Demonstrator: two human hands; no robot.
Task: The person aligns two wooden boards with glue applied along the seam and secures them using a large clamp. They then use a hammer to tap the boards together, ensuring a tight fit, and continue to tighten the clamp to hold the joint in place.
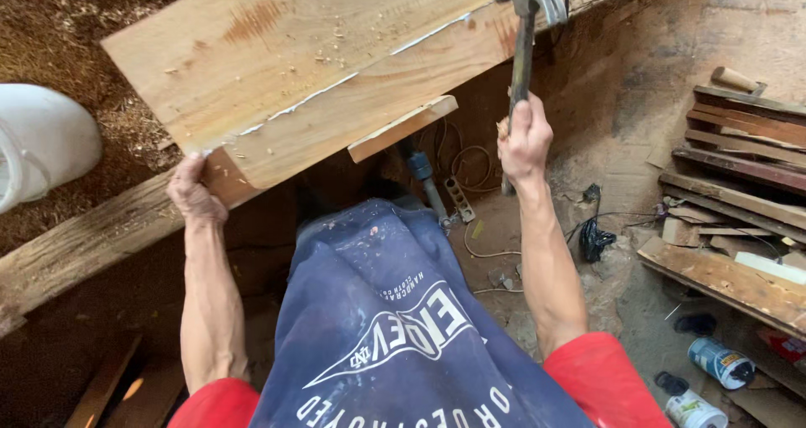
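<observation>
The right hand [525, 142], right of centre in the frame, has its fingers wrapped fully around the handle of a claw hammer [525, 33]. The hammer's long axis runs nearly straight up the frame, and its metal head sits at the top edge, just over the right end of the wooden panel [294, 50]. The panel slants from lower left to upper right, a pale glue line [336, 88] running along it. The left hand [195, 194] clasps the panel's lower-left corner, well apart from the hammer; the right is the nearer hand.
</observation>
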